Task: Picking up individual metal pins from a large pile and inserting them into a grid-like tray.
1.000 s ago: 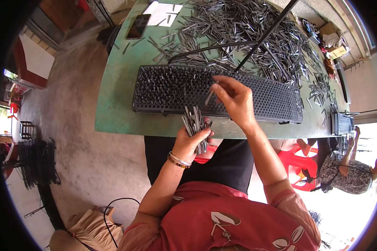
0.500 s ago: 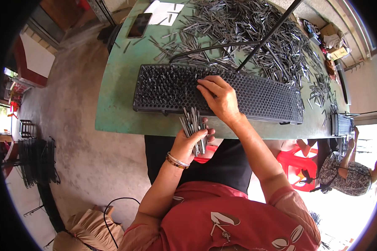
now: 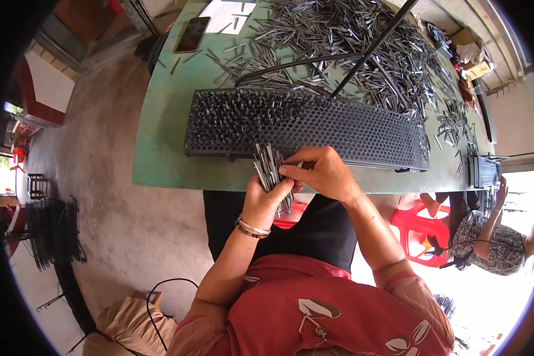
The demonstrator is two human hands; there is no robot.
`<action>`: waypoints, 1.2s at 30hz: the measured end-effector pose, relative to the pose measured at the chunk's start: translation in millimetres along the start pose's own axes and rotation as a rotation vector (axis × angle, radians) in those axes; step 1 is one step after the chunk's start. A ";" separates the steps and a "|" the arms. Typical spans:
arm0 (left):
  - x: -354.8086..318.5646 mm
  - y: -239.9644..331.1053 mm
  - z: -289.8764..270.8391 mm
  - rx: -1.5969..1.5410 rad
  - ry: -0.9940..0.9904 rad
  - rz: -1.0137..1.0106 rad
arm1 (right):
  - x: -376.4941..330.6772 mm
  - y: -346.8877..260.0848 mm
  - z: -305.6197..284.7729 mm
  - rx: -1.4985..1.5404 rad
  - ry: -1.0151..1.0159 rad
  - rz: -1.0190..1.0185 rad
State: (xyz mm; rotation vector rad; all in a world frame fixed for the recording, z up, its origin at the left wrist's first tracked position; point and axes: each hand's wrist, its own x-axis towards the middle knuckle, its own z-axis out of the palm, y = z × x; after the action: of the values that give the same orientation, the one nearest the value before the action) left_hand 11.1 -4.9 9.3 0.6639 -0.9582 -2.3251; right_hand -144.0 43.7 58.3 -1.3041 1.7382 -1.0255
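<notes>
My left hand (image 3: 263,200) is closed around a bundle of thin dark metal strips (image 3: 268,167), which stand up out of the fist in front of the table edge. The thumb and fingertips of my right hand (image 3: 333,178) are pinched together at the bundle's right side. Whatever lies between those fingertips is largely hidden, apparently a strip. Just beyond both hands is a long black tray full of round holes (image 3: 362,132). Many upright strips (image 3: 225,121) fill the holes in its left part, and the holes toward its right end show no strips.
A large heap of loose strips (image 3: 350,41) covers the far side of the green table (image 3: 160,130). A black rod (image 3: 374,50) slants over it. A phone (image 3: 193,34) and white paper (image 3: 222,16) lie far left. Another person (image 3: 489,240) works at a similar tray (image 3: 485,173) at right.
My right hand has come back from the tray's holes toward me and down to the bundle. My left hand stays nearly in place, still holding the strips.
</notes>
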 end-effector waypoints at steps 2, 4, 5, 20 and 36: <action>0.1 -1.3 3.3 0.023 -0.002 0.020 | -2.1 1.9 0.6 0.220 -0.056 0.148; -1.2 1.4 8.2 -0.004 0.050 0.021 | -1.5 4.2 -2.1 0.317 -0.069 0.193; -1.5 2.9 9.2 -0.004 0.049 0.022 | -0.8 4.5 -4.2 0.412 -0.086 0.239; 9.4 1.0 -19.4 0.449 0.093 0.515 | 57.5 18.5 -0.6 -0.280 0.612 -0.482; 28.1 -33.3 -74.1 0.945 0.380 0.994 | 47.8 17.1 3.4 -0.593 0.578 -0.627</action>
State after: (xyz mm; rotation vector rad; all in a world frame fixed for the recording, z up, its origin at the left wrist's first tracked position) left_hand 26.3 -38.2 -68.5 0.6875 -1.6754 -0.7896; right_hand -158.6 -0.4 37.4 -2.1839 2.2276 -1.3857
